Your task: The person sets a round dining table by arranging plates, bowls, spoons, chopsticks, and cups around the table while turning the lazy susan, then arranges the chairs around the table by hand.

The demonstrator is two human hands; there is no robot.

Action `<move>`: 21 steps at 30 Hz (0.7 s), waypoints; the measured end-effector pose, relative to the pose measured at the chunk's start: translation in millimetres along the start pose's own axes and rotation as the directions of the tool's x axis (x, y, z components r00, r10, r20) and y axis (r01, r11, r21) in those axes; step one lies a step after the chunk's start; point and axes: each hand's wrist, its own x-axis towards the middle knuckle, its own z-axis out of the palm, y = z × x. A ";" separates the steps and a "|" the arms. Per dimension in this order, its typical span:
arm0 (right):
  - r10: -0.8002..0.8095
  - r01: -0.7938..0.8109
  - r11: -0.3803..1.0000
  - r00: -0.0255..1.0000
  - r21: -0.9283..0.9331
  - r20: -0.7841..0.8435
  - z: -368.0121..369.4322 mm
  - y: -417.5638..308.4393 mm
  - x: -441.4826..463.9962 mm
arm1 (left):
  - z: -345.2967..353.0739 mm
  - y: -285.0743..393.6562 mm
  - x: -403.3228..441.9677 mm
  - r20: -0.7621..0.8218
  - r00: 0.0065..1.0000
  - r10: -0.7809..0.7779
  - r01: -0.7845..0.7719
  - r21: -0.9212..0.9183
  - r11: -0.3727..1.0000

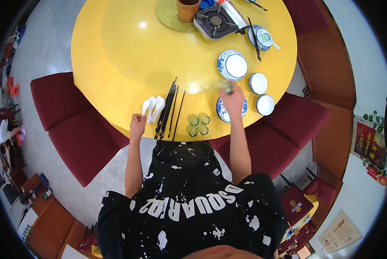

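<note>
My left hand (137, 125) is at the table's near edge, its fingertips closed on the handle of a white soup spoon (146, 105). More white spoons (159, 104) lie just right of it, followed by several black chopsticks (168, 109). My right hand (232, 100) grips a small greenish glass (228, 90) above a blue-and-white plate (220, 113), partly covering the plate. Between my hands, several similar glasses (194, 120) stand grouped near the edge. Beyond my right hand, a white bowl (236, 66) sits on a patterned plate (222, 63).
Two white bowls (258, 83) (265, 105) stand at right. A set place with a plate (254, 42), glass and spoon is farther back. A portable gas stove (216, 21) and brown pot (187, 10) rest on the glass turntable (133, 47). Maroon chairs (83, 142) flank the yellow table (87, 60).
</note>
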 end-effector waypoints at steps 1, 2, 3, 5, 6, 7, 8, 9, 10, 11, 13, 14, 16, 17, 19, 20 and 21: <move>-0.034 0.033 0.999 0.995 -0.008 -0.090 -3.3 7.8 21.6 | -5.7 1.7 -6.7 -0.007 0.999 -0.036 0.036 -0.026 0.999; -0.066 0.064 0.998 0.982 -0.017 -0.179 -5.0 17.4 47.1 | -9.7 3.5 -12.3 0.018 0.998 -0.064 0.065 -0.071 0.995; -0.105 0.090 0.992 0.977 -0.089 -0.188 -2.6 30.4 70.8 | -14.0 5.3 -18.6 0.042 0.995 -0.092 0.096 -0.114 0.989; -0.137 0.107 0.977 0.978 -0.184 -0.156 10.1 55.6 101.8 | -23.0 11.2 -31.4 0.045 0.996 -0.078 0.083 -0.138 0.987; -0.130 0.102 0.972 0.984 -0.209 -0.123 15.7 64.5 114.4 | -23.1 19.0 -36.8 0.026 0.999 -0.032 0.035 -0.123 0.992; -0.121 0.096 0.967 0.989 -0.236 -0.090 18.1 66.6 119.9 | -20.9 28.2 -41.5 0.011 1.000 0.013 -0.011 -0.106 0.994; -0.114 0.094 0.969 0.991 -0.227 -0.077 19.8 70.1 122.6 | -14.2 39.4 -42.3 0.023 0.995 0.096 -0.092 -0.139 0.986; -0.108 0.092 0.971 0.992 -0.219 -0.064 20.3 70.5 125.3 | -2.9 54.8 -39.4 0.033 0.983 0.179 -0.171 -0.175 0.970; -0.103 0.090 0.973 0.993 -0.212 -0.054 19.5 70.6 128.4 | 10.8 73.1 -35.0 0.042 0.963 0.264 -0.250 -0.212 0.945; -0.126 0.110 0.970 0.990 -0.217 -0.063 20.2 72.2 130.4 | 25.7 96.7 -29.6 0.072 0.953 0.294 -0.279 -0.174 0.945; -0.161 0.135 0.961 0.983 -0.240 -0.091 19.4 77.2 128.8 | 56.4 162.1 -27.2 0.125 0.932 0.341 -0.327 -0.119 0.937; -0.138 0.108 0.974 0.979 -0.197 -0.147 14.9 77.1 125.6 | 73.3 198.8 -27.4 0.140 0.922 0.361 -0.349 -0.104 0.931; -0.087 0.062 0.992 0.964 -0.106 -0.252 6.4 75.9 107.1 | 117.5 248.6 -15.4 0.139 0.854 0.502 -0.503 -0.027 0.864; -0.069 0.059 0.997 0.954 -0.043 -0.291 1.1 79.6 94.3 | 141.7 269.9 -7.2 0.162 0.848 0.505 -0.510 -0.015 0.860; 0.049 -0.035 0.998 0.961 0.057 -0.272 -7.9 81.5 57.2 | 182.8 298.1 13.2 0.195 0.831 0.520 -0.528 -0.013 0.849; 0.061 -0.026 0.991 0.960 0.129 -0.275 -6.6 80.7 34.1 | 206.2 300.6 26.2 0.203 0.821 0.533 -0.539 -0.027 0.842; 0.072 -0.016 0.980 0.958 0.199 -0.279 -3.3 81.0 10.7 | 223.1 303.8 34.5 0.211 0.811 0.546 -0.551 -0.041 0.834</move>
